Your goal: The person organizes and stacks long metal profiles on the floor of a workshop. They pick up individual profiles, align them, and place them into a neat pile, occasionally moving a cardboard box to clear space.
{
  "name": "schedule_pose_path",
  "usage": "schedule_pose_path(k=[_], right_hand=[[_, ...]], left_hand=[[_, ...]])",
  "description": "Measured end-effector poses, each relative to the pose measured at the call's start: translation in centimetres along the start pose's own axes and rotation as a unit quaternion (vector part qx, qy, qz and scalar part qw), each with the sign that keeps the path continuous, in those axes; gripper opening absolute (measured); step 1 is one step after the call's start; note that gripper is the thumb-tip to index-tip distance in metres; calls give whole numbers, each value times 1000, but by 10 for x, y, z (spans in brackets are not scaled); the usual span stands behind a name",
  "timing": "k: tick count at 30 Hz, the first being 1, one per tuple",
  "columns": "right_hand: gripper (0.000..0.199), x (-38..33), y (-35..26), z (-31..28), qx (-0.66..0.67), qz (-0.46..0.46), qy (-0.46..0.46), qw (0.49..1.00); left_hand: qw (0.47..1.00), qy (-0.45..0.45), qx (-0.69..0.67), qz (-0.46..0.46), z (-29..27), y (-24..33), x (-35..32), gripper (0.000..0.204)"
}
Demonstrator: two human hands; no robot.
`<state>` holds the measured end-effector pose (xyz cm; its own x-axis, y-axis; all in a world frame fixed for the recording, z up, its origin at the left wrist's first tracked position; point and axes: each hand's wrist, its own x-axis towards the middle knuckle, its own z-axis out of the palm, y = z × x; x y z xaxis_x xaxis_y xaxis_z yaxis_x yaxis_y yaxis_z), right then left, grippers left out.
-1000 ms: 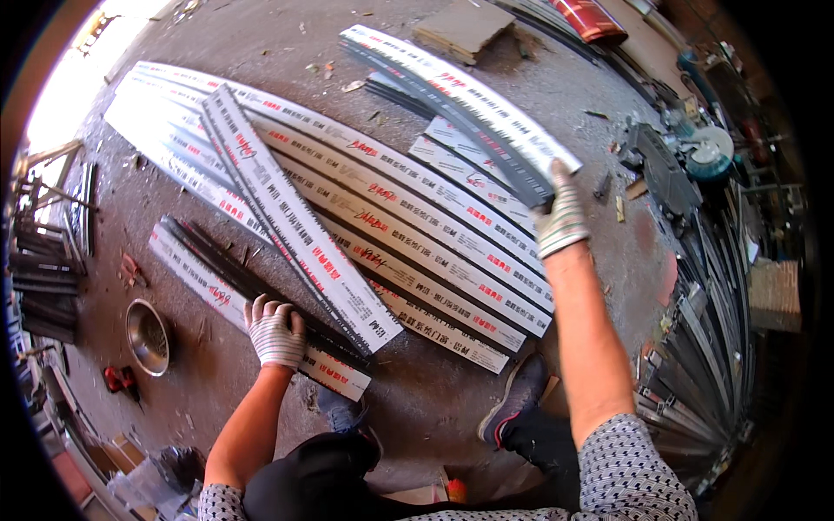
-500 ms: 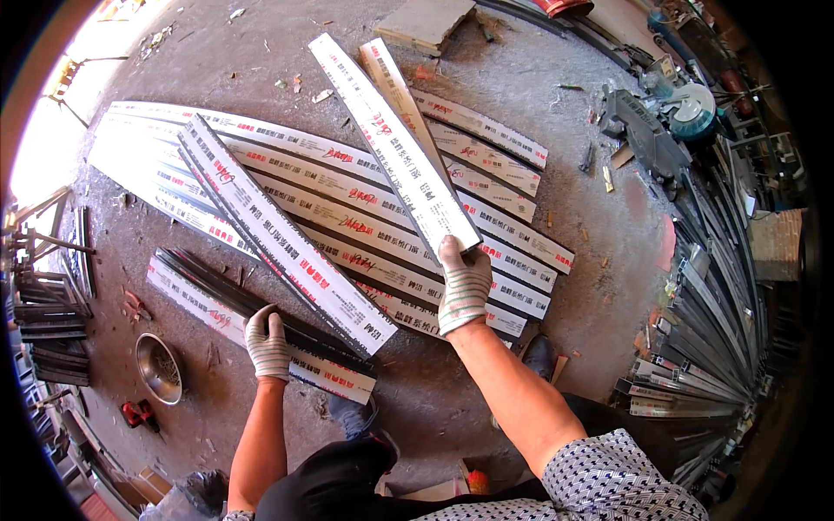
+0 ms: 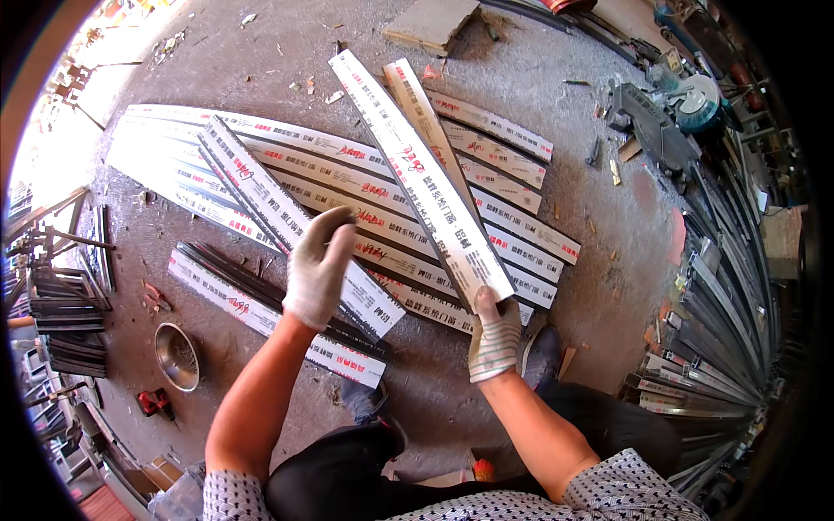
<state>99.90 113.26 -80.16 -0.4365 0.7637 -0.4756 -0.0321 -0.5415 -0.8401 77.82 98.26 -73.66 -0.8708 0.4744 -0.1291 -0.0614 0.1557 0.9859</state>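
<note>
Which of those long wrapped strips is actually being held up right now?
The strip gripped at its near end by the right hand, angled across the rest. The others lie flat on the floor.

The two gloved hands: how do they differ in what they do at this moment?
The right hand grips the near end of a long wrapped metal strip; the left hand holds nothing, fingers loosely open above another strip. The right hand sits nearer the body, the left farther out. Both wear light knitted gloves.
</note>
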Motion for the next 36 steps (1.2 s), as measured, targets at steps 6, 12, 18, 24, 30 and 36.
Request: schedule_pose_path(k=[6, 12, 18, 24, 30, 36], right_hand=[[73, -35, -15, -26, 65, 33, -19, 997], [77, -48, -25, -23, 26, 4, -18, 1000], [84, -56, -28, -25, -175, -97, -14, 980], [86, -68, -34, -15, -163, -162, -85, 969], [82, -104, -33, 27, -228, -209, -149, 939], [65, -138, 2, 68, -143, -70, -322, 933]], left_hand=[[950, -71, -86, -291, 78, -29, 41, 59], [830, -126, -415, -351, 131, -45, 29, 74], [796, -97, -518, -299, 137, -45, 22, 59], [818, -121, -518, -218, 97, -13, 8, 59], [853, -85, -494, -143, 7, 31, -24, 49], [891, 149, -422, -80, -85, 24, -90, 56]])
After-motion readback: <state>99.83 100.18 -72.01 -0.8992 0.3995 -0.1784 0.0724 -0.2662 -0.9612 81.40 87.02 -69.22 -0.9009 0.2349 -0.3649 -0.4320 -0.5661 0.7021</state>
